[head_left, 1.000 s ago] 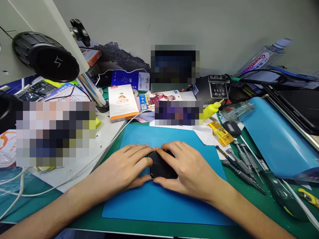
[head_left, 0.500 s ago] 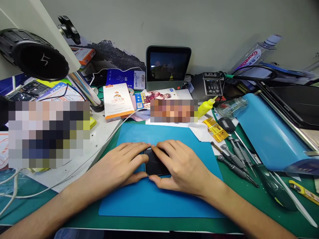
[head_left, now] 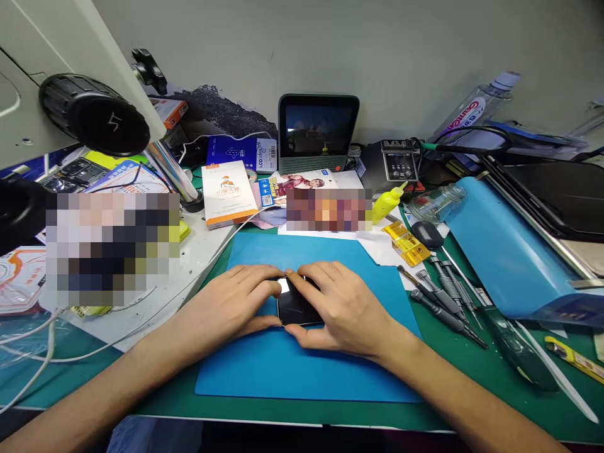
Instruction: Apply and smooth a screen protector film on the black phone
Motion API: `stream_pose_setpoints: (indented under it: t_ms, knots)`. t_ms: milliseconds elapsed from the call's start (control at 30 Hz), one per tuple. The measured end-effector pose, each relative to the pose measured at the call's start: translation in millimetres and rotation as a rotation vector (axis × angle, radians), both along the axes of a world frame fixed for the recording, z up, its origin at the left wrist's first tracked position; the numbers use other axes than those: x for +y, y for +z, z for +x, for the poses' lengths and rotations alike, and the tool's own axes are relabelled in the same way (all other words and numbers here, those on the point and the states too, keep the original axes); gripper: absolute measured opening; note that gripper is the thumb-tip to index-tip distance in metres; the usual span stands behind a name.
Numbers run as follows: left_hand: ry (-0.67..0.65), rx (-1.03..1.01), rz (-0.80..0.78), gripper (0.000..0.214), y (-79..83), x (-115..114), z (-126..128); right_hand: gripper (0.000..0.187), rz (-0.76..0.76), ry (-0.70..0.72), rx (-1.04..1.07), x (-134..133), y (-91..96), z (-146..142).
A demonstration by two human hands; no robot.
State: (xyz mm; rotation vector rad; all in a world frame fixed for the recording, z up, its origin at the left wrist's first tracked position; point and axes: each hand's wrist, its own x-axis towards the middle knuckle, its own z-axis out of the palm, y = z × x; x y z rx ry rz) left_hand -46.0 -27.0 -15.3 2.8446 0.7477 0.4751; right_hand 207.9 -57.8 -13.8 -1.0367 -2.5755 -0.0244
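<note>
A black smartphone (head_left: 298,308) lies flat, screen up, on a blue mat (head_left: 302,371), with a bright reflection near its upper left corner. My left hand (head_left: 243,299) grips its left end, fingers along the far edge and thumb at the near edge. Around the right part of the phone my right hand (head_left: 342,308) is closed in the same way, its index finger reaching across the screen to the far edge. Both thumbs press the near edge close together. The phone's right end is hidden under the right hand.
On the right lie several screwdrivers (head_left: 443,289), a dark green-handled tool (head_left: 519,352) and a yellow cutter (head_left: 573,358). A yellow bottle (head_left: 389,202) and a small screen (head_left: 318,129) stand behind. At left are a microscope knob (head_left: 97,116), a white box (head_left: 229,194) and white cables (head_left: 50,340).
The camera view has shifted slightly, so the surroundings sit a little differently. Both hands keep hold of the phone, and a bright reflection now shows on its screen.
</note>
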Motion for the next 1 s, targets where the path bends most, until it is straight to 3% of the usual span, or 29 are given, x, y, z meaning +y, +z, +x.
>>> stream_pose_setpoints:
  t_ms: [567, 1000]
  knots:
    - [0.01, -0.029, -0.055, 0.037, 1.1, -0.2, -0.5, 0.053, -0.015, 0.024, 0.081, -1.0, 2.4, -2.4]
    - [0.008, -0.029, -0.106, 0.038, 0.5, 0.2, -1.8, 0.06, -0.071, 0.011, 0.116, -3.1, 2.7, 2.2]
